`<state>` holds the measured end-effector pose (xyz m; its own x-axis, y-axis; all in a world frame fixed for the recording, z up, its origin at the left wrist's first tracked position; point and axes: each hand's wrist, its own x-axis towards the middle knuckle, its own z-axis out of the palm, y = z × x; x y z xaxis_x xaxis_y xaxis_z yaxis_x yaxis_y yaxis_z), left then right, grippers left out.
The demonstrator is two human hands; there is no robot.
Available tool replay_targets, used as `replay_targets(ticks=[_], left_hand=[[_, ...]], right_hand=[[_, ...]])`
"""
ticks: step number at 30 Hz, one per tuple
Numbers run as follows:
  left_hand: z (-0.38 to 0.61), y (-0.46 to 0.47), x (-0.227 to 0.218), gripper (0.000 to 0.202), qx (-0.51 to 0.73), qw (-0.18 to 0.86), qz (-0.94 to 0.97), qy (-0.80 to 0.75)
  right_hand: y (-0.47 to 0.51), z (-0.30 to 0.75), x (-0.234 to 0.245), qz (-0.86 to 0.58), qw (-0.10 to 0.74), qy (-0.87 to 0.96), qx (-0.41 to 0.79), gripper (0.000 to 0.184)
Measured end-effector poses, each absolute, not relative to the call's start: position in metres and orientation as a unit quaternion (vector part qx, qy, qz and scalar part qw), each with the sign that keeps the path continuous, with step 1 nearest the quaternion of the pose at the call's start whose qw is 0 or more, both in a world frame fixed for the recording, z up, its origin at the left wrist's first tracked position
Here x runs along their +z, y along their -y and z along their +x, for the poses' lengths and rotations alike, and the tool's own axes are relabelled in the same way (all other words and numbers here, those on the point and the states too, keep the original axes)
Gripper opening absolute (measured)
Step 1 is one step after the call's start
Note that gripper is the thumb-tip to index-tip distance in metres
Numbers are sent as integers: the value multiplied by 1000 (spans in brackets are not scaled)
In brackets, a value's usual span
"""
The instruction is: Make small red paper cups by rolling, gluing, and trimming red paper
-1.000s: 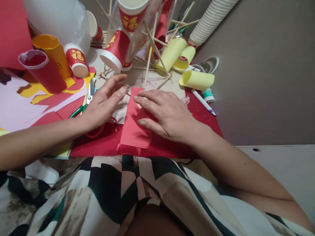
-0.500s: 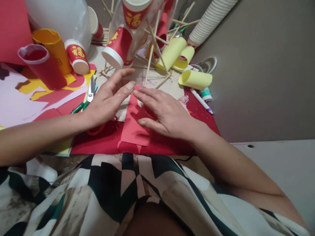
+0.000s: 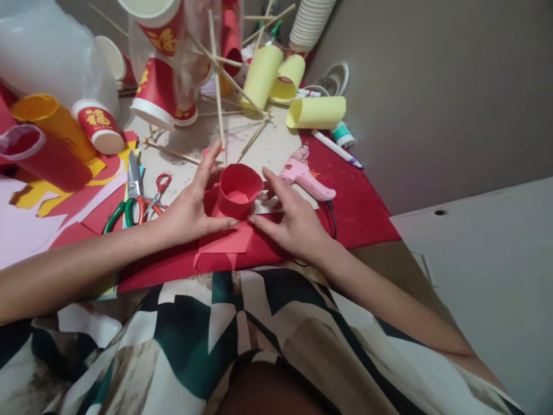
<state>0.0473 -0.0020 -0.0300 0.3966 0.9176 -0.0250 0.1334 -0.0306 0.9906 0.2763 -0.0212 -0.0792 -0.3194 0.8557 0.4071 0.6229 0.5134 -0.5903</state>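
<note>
Left fingers (image 3: 206, 173) and right fingers (image 3: 273, 183) are spread wide, loosely cupping a red paper tube (image 3: 238, 195) from either side, touching but not clenched. Half a second ago that paper lay flat under left hand (image 3: 188, 210) and right hand (image 3: 298, 225). Now it stands curled on the red sheet (image 3: 358, 210), with the scissors (image 3: 135, 193) to the left and the pink glue gun (image 3: 305, 176) to the right.

Red paper roll (image 3: 239, 195), pink glue gun (image 3: 305, 176)
</note>
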Motion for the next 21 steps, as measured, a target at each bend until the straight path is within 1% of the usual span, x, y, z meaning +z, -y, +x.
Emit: replay_targets(ticks=[4,9,14,17,21], left_hand=[[55,-5,-29,121,331,521,658,-432],[51,-16,-44,110,289,401,763,-416],[42,-31,-72,122,292,294,840,-351],[41,-35,-79,118,297,255,856,-338],[41,-34,-80,117,302,248,859,-329]], right_hand=[[14,270,-81,-470,316,809,158,87],[5,266,-85,-488,286,811,151,90],[3,264,-89,-508,263,803,168,92],[2,264,-91,-511,274,798,165,91],[3,270,-87,-479,302,801,194,91]])
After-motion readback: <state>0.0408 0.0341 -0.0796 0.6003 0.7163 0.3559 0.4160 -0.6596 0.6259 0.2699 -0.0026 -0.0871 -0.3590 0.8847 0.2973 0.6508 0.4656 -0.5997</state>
